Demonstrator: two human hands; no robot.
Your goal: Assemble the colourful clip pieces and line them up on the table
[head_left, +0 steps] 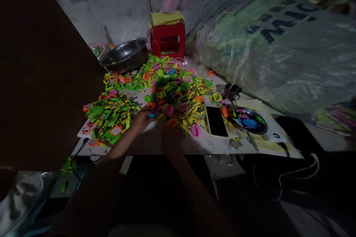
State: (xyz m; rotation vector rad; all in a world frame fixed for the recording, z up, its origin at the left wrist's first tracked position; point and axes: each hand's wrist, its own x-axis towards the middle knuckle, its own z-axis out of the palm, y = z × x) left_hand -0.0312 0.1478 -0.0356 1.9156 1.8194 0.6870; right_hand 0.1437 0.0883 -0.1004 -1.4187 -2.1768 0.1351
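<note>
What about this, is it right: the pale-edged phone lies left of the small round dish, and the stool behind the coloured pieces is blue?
No: the stool behind the coloured pieces is red, as the head view shows. The phone does lie left of the small round dish.

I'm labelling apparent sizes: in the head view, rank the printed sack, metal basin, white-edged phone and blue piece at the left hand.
1. Printed sack
2. Metal basin
3. Phone
4. Blue piece
</note>
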